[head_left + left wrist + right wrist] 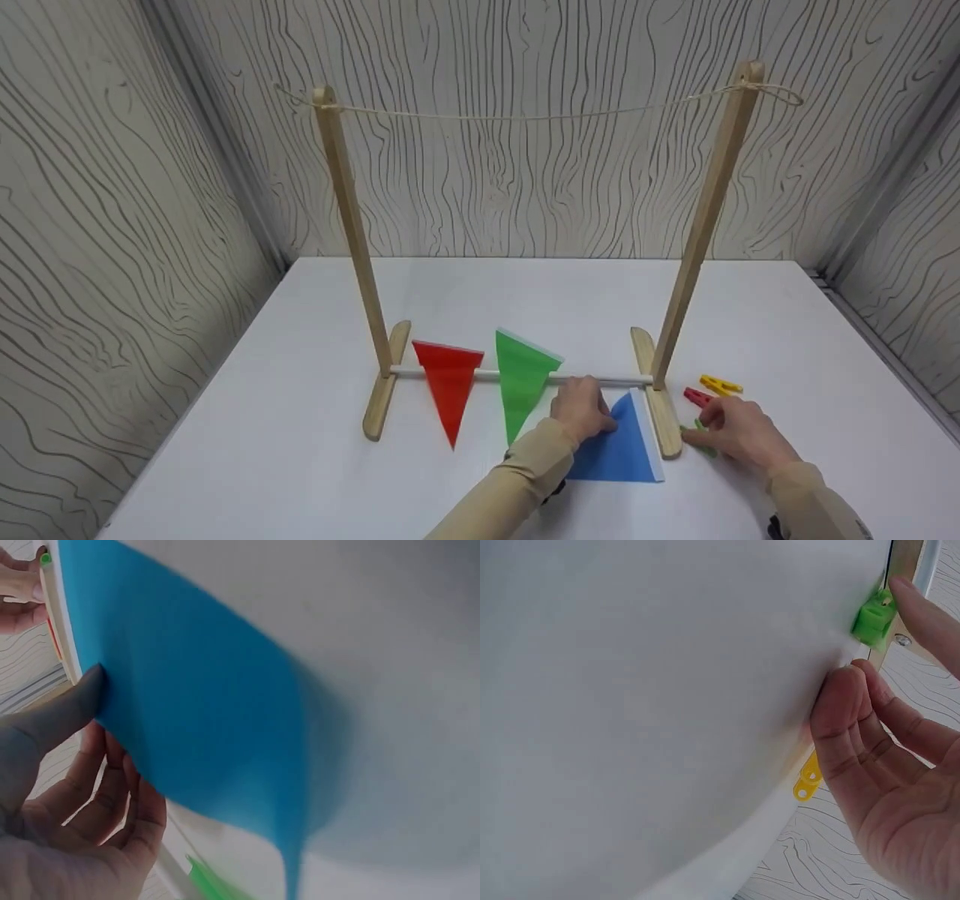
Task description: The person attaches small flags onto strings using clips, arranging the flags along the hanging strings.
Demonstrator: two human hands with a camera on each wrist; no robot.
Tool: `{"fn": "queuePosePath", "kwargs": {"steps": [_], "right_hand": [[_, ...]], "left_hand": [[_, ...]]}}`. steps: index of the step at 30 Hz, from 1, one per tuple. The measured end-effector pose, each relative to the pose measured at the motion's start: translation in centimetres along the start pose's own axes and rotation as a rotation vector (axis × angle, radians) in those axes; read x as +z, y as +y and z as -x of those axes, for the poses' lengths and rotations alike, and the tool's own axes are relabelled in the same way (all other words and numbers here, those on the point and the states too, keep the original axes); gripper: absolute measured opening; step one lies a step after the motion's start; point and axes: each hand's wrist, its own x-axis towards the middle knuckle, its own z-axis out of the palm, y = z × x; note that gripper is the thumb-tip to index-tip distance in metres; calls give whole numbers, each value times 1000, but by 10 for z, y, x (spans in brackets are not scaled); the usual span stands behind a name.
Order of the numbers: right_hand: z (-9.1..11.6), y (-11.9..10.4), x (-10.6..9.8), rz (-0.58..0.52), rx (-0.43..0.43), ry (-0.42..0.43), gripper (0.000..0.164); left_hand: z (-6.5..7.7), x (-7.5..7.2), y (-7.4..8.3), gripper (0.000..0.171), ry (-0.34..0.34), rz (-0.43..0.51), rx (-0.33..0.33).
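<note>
A blue pennant (626, 450) with a white edge lies at the front right, between the stand's bar and my body. My left hand (581, 411) pinches its edge between thumb and fingers, and the cloth bends up in the left wrist view. To the right of the stand, my right hand (742, 431) is around a green clothespin (875, 621) on the white table. Its thumb is right at the clothespin, while the other fingertips are apart from it. A red clothespin (696, 397) and a yellow clothespin (721, 385) lie just beyond this hand.
A wooden stand has a left post (351, 217), a right post (705, 217) and a sagging string (510, 118) tied between their tops. A red pennant (448, 375) and a green pennant (521, 375) lie over its white bottom bar (607, 380). Patterned walls enclose the table.
</note>
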Motion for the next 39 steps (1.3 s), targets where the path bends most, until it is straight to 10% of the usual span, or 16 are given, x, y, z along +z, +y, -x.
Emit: {"fn": "queuePosePath", "kwargs": {"steps": [11,22,39], "right_hand": [[0,0,-3,-10,-21,43,39],[0,4,-5,-110,-85,69,59],[0,6,-5,-103,-130,54,49]], "left_hand": [[2,-9,-9,11,20,228,6],[2,-20,-15,11,19,458,-8],[3,-22,-21,23,35,608,-81]]}}
